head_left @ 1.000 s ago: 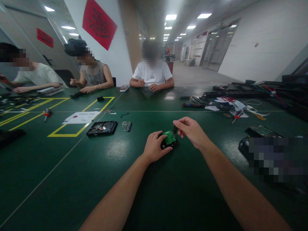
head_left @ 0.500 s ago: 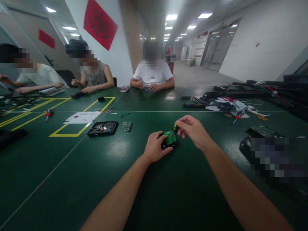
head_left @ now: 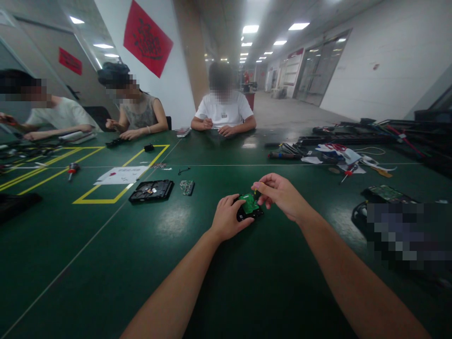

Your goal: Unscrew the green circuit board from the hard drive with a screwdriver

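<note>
My left hand [head_left: 228, 217] grips the near left side of a small black hard drive [head_left: 243, 214] that lies on the green table. Its thumb and fingers clasp the edges, partly covering the green circuit board [head_left: 250, 203] on top. My right hand [head_left: 277, 195] is closed in a pinch around a small black and yellow screwdriver [head_left: 257, 193], held upright over the board's right part. The screwdriver's tip is too small to make out against the board.
To the left lie an opened black drive case [head_left: 151, 191] and a loose circuit board [head_left: 187, 187]. A red-handled screwdriver [head_left: 72, 170] rests farther left, another [head_left: 349, 173] at right among cables. Dark equipment [head_left: 395, 193] stands on the right. Several people sit across the table.
My right hand has shifted slightly left, its fingers turned around the screwdriver handle. My left hand and the hard drive stay in place. The person opposite has raised one hand a little.
</note>
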Tool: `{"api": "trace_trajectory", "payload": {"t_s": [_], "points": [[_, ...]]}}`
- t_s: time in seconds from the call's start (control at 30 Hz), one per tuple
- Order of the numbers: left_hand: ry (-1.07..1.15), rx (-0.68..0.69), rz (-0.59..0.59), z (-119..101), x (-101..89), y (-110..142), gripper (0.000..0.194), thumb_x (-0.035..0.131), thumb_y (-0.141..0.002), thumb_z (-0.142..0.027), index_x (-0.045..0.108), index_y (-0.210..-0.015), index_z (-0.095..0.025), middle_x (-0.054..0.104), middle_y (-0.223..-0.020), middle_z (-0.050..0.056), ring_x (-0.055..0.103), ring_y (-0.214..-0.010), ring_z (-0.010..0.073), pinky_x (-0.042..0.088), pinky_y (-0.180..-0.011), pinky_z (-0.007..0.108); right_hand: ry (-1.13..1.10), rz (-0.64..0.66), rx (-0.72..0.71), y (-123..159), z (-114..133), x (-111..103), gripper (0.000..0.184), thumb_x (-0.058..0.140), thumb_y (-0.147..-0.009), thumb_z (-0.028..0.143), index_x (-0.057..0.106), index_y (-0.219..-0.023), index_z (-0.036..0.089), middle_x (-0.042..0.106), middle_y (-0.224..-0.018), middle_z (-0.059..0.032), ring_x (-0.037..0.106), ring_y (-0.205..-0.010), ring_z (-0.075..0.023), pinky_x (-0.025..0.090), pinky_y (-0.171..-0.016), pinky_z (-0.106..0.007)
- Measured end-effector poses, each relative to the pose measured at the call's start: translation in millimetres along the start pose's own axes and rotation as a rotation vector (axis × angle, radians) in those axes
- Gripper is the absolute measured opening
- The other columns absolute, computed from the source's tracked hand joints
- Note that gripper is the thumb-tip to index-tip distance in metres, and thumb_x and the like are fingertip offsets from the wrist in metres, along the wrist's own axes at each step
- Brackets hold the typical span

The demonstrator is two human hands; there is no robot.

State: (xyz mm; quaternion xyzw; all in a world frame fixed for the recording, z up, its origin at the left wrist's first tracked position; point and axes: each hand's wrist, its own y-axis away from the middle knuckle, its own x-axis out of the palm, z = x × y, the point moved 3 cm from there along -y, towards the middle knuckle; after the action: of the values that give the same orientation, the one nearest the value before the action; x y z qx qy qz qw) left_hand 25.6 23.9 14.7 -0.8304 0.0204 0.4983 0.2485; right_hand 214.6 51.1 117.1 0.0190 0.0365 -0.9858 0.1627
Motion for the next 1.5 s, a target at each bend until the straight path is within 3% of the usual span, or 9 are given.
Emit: {"api": "trace_trajectory", "payload": {"t_s": [0.27, 0.37, 0.47, 0.73, 0.9, 1.03, 1.17, 1.33, 1.5], "points": [[0.015, -0.010, -0.011, 0.8, 2.0, -0.2, 0.066, 0.077, -0.083, -0.060, 0.062, -0.136, -0.024, 0.058, -0.146, 0.013, 0.052, -0.136, 0.0354, 0.040, -0.116, 0.055, 0.077, -0.083, -0.032, -3.3, 2.7, -6.0, 0.026, 0.074, -0.088, 0.044, 0.072, -0.102, 0.022, 0.062, -0.075, 0.0003, 0.057, -0.057, -0.0110, 0.040, -0.044, -0.022], [0.026, -0.015, -0.017, 1.2, 2.6, -0.6, 0.069, 0.078, -0.081, -0.059, 0.059, -0.138, -0.024, 0.058, -0.145, 0.013, 0.052, -0.136, 0.0354, 0.040, -0.115, 0.054, 0.033, -0.072, -0.034, -1.4, 4.8, -4.5, 0.030, 0.076, -0.086, 0.041, 0.068, -0.107, 0.022, 0.069, -0.091, -0.0031, 0.060, -0.056, -0.0109, 0.037, -0.041, -0.022], [0.039, -0.015, -0.027, 1.2, 2.6, -0.9, 0.071, 0.080, -0.080, -0.058, 0.058, -0.139, -0.026, 0.058, -0.142, 0.012, 0.054, -0.133, 0.0352, 0.042, -0.113, 0.054, -0.029, -0.101, -0.043, -1.1, 4.7, -2.3, 0.025, 0.075, -0.086, 0.038, 0.063, -0.101, 0.022, 0.071, -0.104, -0.0053, 0.065, -0.061, -0.0120, 0.045, -0.047, -0.024], [0.068, -0.012, -0.041, -1.2, -0.9, -1.2, 0.074, 0.079, -0.081, -0.057, 0.053, -0.142, -0.025, 0.060, -0.135, 0.011, 0.056, -0.129, 0.0339, 0.044, -0.112, 0.052, 0.186, -0.062, -0.095, 1.4, 10.0, -2.6, 0.031, 0.077, -0.085, 0.051, 0.070, -0.094, 0.023, 0.061, -0.070, 0.0018, 0.050, -0.054, -0.0108, 0.040, -0.048, -0.024], [0.062, -0.009, -0.039, -0.8, -1.2, -0.7, 0.069, 0.078, -0.081, -0.058, 0.057, -0.139, -0.026, 0.061, -0.134, 0.010, 0.056, -0.127, 0.0335, 0.045, -0.111, 0.052, 0.133, -0.045, -0.050, 3.5, 11.6, -2.2, 0.037, 0.081, -0.082, 0.048, 0.064, -0.101, 0.021, 0.069, -0.083, -0.0019, 0.058, -0.053, -0.0119, 0.038, -0.042, -0.024], [0.051, -0.008, -0.028, -0.2, 0.2, -0.8, 0.065, 0.080, -0.081, -0.058, 0.062, -0.135, -0.027, 0.060, -0.136, 0.010, 0.055, -0.128, 0.0342, 0.044, -0.111, 0.053, 0.060, -0.071, -0.062, -0.9, 5.8, -1.3, 0.031, 0.078, -0.084, 0.044, 0.062, -0.099, 0.021, 0.069, -0.086, -0.0023, 0.064, -0.062, -0.0144, 0.046, -0.049, -0.026], [0.035, -0.015, -0.029, -0.2, 0.8, -0.6, 0.064, 0.079, -0.082, -0.059, 0.063, -0.134, -0.026, 0.059, -0.137, 0.011, 0.054, -0.130, 0.0348, 0.044, -0.112, 0.054, 0.087, -0.130, -0.080, -4.2, 2.0, -4.6, 0.021, 0.069, -0.091, 0.041, 0.070, -0.101, 0.023, 0.063, -0.082, -0.0003, 0.058, -0.065, -0.0128, 0.045, -0.053, -0.025], [0.038, 0.003, -0.025, 0.4, 1.6, -0.1, 0.064, 0.078, -0.082, -0.058, 0.063, -0.135, -0.026, 0.059, -0.137, 0.011, 0.055, -0.129, 0.0345, 0.044, -0.111, 0.053, 0.141, -0.083, -0.088, -1.1, 4.9, -4.6, 0.029, 0.075, -0.087, 0.049, 0.072, -0.096, 0.021, 0.066, -0.084, -0.0012, 0.049, -0.055, -0.0092, 0.035, -0.045, -0.024], [0.030, 0.004, -0.033, 1.5, 3.4, 0.3, 0.062, 0.079, -0.082, -0.057, 0.064, -0.134, -0.026, 0.059, -0.136, 0.011, 0.055, -0.128, 0.0344, 0.044, -0.111, 0.053, 0.069, -0.080, -0.075, -1.6, 2.2, -1.6, 0.034, 0.080, -0.084, 0.048, 0.063, -0.095, 0.021, 0.070, -0.088, -0.0028, 0.058, -0.055, -0.0117, 0.038, -0.042, -0.024]]}}
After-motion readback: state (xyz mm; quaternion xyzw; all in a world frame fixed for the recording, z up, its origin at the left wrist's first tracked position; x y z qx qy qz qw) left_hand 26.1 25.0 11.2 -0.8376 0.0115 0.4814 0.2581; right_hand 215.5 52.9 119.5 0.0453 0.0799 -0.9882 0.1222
